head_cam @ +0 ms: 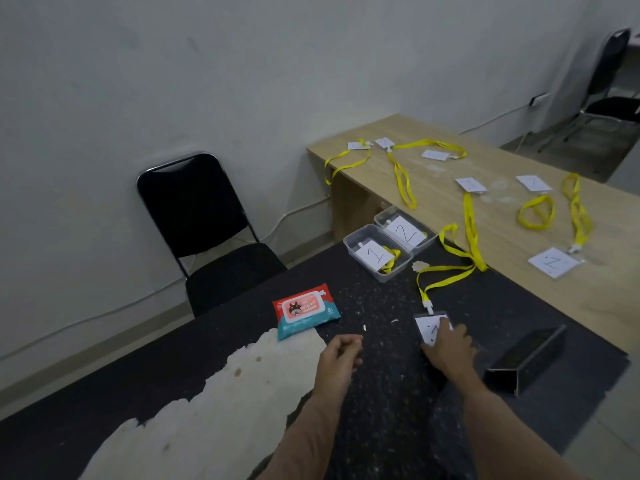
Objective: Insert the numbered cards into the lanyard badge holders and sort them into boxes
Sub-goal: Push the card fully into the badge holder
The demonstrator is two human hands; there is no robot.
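A clear badge holder with a white card marked 1 [429, 328] lies on the dark table, its yellow lanyard [446, 271] trailing up toward the wooden table. My right hand [450, 348] rests flat on the holder's lower right part. My left hand [341, 351] hovers to the left with fingers loosely curled and nothing in it. Two clear plastic boxes stand at the dark table's far edge: box 1 [356, 242] holds a badge with a card marked 1, box 2 [388, 216] holds a card marked 2. Several more badges with yellow lanyards lie on the wooden table [450, 174].
A red and blue wet-wipes pack [304, 310] lies left of my hands. A dark angled metal piece [526, 358] sits to the right. The dark table's surface [384, 403] is worn, with a pale peeled patch [225, 386]. A black chair [204, 223] stands by the wall.
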